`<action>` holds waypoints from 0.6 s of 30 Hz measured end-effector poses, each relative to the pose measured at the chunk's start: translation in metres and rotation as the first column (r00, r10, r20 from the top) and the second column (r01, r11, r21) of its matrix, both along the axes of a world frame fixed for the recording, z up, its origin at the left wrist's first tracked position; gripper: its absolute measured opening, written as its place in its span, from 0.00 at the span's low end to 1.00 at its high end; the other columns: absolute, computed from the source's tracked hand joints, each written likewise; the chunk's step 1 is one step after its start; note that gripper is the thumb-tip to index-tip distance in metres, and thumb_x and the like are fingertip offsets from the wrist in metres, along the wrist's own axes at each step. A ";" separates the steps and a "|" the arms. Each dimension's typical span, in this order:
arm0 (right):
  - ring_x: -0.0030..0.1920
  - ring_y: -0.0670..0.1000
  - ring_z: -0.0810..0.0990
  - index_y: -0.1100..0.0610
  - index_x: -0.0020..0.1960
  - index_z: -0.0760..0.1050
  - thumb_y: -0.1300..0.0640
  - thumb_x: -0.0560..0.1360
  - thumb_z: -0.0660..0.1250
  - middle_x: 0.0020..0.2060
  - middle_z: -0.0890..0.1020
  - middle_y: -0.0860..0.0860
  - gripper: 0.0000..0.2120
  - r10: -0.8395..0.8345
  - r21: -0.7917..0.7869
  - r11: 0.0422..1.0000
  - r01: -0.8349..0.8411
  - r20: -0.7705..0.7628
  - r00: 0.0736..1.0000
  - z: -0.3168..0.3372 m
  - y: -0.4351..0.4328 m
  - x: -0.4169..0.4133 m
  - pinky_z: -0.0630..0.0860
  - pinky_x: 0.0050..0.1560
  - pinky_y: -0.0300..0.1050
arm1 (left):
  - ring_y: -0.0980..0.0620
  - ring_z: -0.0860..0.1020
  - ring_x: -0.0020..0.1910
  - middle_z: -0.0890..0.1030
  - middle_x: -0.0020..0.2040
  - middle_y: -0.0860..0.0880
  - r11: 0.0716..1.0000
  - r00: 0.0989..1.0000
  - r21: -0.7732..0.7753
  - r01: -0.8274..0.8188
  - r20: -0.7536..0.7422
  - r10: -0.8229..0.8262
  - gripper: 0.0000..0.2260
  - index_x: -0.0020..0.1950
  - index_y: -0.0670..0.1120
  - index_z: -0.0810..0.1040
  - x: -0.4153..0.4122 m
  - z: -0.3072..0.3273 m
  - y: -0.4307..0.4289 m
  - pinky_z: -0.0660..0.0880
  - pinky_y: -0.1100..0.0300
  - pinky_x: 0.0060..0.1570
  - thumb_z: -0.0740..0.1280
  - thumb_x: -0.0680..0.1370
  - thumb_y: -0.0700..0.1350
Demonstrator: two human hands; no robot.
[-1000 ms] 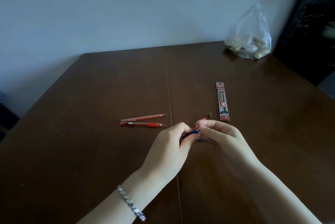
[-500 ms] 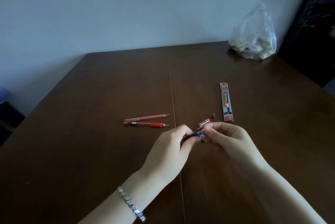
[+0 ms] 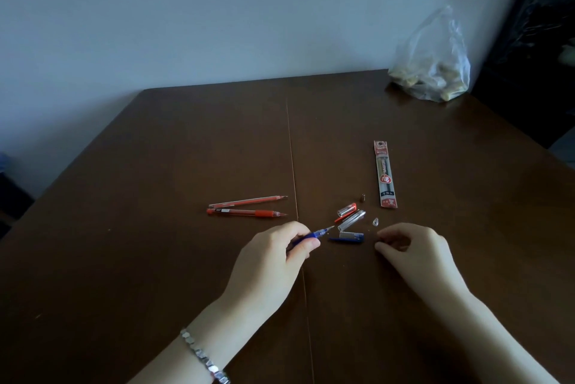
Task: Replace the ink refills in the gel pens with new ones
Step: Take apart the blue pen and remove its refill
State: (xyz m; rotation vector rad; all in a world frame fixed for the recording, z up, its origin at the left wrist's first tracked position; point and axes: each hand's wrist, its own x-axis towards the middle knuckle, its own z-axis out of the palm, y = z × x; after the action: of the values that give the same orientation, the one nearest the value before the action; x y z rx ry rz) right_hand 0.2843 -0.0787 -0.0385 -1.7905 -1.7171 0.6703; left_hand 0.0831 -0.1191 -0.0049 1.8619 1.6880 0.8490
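Observation:
My left hand grips a blue gel pen, its tip pointing right and up. My right hand rests on the table to the right, fingers curled, nothing visible in it. Between the hands lie a blue cap, a clear barrel piece, a red cap and a small clear tip piece. A tiny brown part lies farther back. A packaged refill lies beyond on the right. A red gel pen and a red refill lie to the left.
The brown wooden table has a seam running down its middle. A clear plastic bag with pale lumps sits at the far right corner, beside dark furniture. A wall stands behind the table.
My hands, joined on the blue pen before, have come apart. The right hand moved right and let go; a blue cap and clear pieces now lie on the table between them.

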 end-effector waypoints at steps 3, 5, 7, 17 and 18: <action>0.38 0.41 0.74 0.53 0.49 0.80 0.62 0.69 0.70 0.41 0.80 0.49 0.10 0.025 -0.011 1.000 -0.025 0.036 0.999 0.002 0.000 -0.001 0.66 0.35 0.27 | 0.55 0.79 0.42 0.82 0.42 0.52 1.000 1.000 0.010 -0.003 -0.002 0.003 0.06 0.49 0.50 0.78 -0.001 0.001 0.002 0.79 0.52 0.46 0.64 0.75 0.49; 0.38 0.41 0.74 0.54 0.49 0.79 0.63 0.68 0.70 0.41 0.79 0.48 0.11 0.027 0.050 0.998 -0.029 0.038 0.999 0.007 -0.004 -0.002 0.69 0.35 0.26 | 0.54 0.79 0.44 0.82 0.45 0.51 1.000 1.000 0.022 0.009 -0.007 -0.009 0.07 0.50 0.49 0.78 -0.001 0.002 0.004 0.79 0.53 0.47 0.64 0.75 0.48; 0.37 0.42 0.76 0.53 0.49 0.80 0.62 0.67 0.72 0.40 0.78 0.44 0.11 0.060 0.157 0.986 -0.055 -0.023 0.998 0.018 -0.010 -0.006 0.70 0.38 0.23 | 0.55 0.78 0.45 0.82 0.46 0.52 0.999 1.000 0.043 0.026 -0.011 -0.025 0.07 0.51 0.49 0.78 0.000 0.002 0.006 0.78 0.58 0.48 0.65 0.75 0.48; 0.34 0.40 0.80 0.47 0.35 0.83 0.59 0.64 0.75 0.31 0.84 0.45 0.06 0.340 0.036 0.939 -0.341 -0.233 0.911 0.051 -0.009 -0.028 0.73 0.33 0.27 | 0.57 0.76 0.44 0.80 0.43 0.53 0.951 0.970 0.220 0.217 -0.162 -0.183 0.08 0.48 0.50 0.79 -0.010 -0.004 0.005 0.76 0.60 0.41 0.65 0.73 0.50; 0.34 0.39 0.80 0.47 0.35 0.82 0.59 0.64 0.75 0.30 0.84 0.45 0.07 0.351 0.030 0.936 -0.351 -0.172 0.921 0.052 -0.006 -0.025 0.73 0.34 0.27 | 0.57 0.76 0.43 0.80 0.43 0.53 0.952 0.970 0.224 0.210 -0.169 -0.175 0.08 0.48 0.50 0.79 -0.013 -0.005 0.006 0.76 0.60 0.41 0.65 0.73 0.50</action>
State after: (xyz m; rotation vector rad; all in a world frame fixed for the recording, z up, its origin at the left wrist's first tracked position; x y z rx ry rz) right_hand 0.2592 -0.0851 0.0138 -1.3857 -1.9316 0.9480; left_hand 0.0696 -0.1134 -0.0097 2.2623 1.5075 0.8856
